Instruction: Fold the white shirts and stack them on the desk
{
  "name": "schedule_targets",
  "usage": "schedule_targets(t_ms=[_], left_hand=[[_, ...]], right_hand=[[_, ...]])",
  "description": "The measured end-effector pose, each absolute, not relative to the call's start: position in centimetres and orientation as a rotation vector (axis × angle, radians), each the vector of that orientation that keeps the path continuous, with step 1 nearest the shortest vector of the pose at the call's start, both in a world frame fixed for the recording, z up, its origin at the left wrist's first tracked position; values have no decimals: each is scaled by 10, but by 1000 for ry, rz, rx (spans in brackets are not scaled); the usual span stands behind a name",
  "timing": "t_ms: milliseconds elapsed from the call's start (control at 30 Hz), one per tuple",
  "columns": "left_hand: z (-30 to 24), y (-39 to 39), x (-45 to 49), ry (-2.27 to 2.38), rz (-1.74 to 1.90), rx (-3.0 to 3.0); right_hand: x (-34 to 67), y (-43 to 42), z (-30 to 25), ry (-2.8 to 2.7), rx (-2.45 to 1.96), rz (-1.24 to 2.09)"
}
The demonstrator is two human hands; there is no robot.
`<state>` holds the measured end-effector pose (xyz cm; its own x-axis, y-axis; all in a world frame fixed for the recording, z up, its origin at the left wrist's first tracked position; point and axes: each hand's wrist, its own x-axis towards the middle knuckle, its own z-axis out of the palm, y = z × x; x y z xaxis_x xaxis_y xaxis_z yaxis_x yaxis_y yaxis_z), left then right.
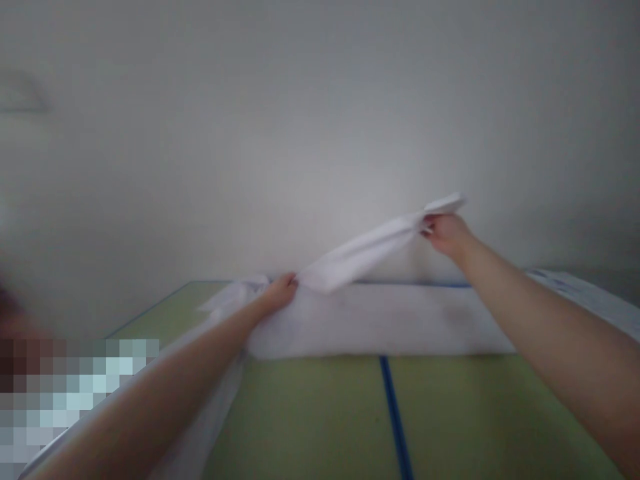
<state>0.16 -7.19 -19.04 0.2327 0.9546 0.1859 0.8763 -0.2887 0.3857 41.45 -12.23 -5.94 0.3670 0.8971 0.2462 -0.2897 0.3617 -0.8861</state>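
A white cloth (350,320) lies in a long band across the far part of a green mat (310,413). My right hand (447,233) is raised above the band, its fingers closed on a folded part of the cloth. From there the lifted part slopes down to my left hand (281,293), which is closed on the cloth lower down. Bunched cloth lies just left of my left hand, and more white fabric trails along under my left forearm. Motion blur softens the fingers and the cloth's edges.
Blue strips (393,413) edge and divide the green mat. Behind it rises a plain grey wall (320,133). White, patterned fabric (590,293) lies at the right edge. A person, partly pixelated, is at the lower left.
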Motion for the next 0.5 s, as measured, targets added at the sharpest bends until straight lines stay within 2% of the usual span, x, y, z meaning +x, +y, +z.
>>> schedule_targets(t_ms=[200,333,500], left_hand=[[-201,-81,-5,1873,532,2431],[-198,-86,-8,1834,511,2423],[-178,-98,19,1385,718,2524]], right_hand=[[401,-109,-20,-1046,-862,854],[407,-114,-10,-1288,-668,942],[402,-135,1,-1627,-503,1045]])
